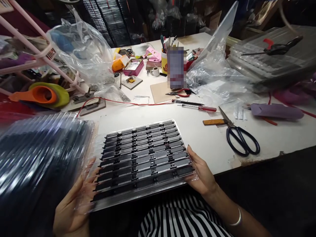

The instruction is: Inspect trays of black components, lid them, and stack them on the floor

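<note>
A clear plastic tray [170,121] lies tilted at the table's front edge, filled with several rows of black comb-like parts [143,151]. My left hand [71,204] grips its left end, with some fingers showing through the clear plastic. At the right end, my right hand [201,171] holds the tray's edge, thumb on the near top corner and the other fingers hidden beneath. Close to my left hand stands a blurred stack of similar trays [41,164].
Dark-handled scissors [242,138] lie at right, near a red-handled screwdriver [207,108] and pliers [181,93]. Plastic bags [84,49] and a pink rack [46,54] crowd the back left. Clear boxes [266,59] are piled at back right.
</note>
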`<move>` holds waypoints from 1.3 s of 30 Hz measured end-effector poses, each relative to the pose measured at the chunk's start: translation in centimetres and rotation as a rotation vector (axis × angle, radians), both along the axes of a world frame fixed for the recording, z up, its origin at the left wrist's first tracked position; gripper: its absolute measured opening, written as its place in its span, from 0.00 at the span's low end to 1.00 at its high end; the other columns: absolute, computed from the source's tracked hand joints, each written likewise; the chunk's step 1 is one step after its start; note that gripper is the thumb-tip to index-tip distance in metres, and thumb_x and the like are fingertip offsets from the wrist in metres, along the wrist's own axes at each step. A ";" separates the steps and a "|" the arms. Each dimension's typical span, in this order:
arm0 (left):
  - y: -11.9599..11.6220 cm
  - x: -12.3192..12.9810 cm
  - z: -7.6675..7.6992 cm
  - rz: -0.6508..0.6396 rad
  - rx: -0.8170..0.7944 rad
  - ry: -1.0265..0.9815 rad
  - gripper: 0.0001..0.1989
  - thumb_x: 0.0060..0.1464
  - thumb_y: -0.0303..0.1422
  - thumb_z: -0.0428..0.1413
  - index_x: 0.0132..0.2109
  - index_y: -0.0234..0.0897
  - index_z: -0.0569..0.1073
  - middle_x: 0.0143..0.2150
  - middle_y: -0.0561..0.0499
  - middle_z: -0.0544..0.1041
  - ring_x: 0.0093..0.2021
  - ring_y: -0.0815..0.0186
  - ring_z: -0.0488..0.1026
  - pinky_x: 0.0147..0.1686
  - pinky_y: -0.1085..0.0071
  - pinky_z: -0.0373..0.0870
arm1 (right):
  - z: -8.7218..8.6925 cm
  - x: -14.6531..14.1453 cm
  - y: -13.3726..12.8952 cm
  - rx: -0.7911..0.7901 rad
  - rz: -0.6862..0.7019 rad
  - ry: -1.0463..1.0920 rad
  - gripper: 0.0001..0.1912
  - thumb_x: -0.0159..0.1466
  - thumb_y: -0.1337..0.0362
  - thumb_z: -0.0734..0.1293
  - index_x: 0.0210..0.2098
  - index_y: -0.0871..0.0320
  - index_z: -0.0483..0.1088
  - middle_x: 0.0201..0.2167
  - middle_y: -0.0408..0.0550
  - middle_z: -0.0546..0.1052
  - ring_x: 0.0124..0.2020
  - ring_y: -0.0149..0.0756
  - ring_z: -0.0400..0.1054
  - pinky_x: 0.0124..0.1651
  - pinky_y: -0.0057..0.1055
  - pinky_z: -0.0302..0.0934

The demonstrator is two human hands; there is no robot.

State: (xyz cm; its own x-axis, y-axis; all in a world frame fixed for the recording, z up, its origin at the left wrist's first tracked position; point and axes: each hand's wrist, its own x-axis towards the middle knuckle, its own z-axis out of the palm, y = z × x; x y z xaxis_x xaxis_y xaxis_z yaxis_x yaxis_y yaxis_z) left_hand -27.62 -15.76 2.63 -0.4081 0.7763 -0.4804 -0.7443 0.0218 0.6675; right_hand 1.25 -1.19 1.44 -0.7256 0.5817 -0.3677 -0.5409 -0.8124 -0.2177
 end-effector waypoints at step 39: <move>-0.3 -0.3 -0.5 0.025 0.114 0.118 0.29 0.57 0.22 0.42 0.65 0.36 0.57 0.52 0.42 0.76 0.50 0.59 0.75 0.50 0.60 0.71 | 0.0 0.7 -1.5 0.171 -0.162 -0.334 0.14 0.62 0.61 0.68 0.47 0.52 0.74 0.37 0.44 0.81 0.42 0.42 0.75 0.50 0.38 0.68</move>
State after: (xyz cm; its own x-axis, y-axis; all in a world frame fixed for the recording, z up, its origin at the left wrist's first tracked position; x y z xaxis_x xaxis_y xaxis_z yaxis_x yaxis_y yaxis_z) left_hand -27.88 -16.01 2.10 -0.4767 0.8120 -0.3369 -0.6595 -0.0770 0.7477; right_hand 1.97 -2.73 1.45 -0.4762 0.7521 -0.4557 -0.5355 -0.6591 -0.5280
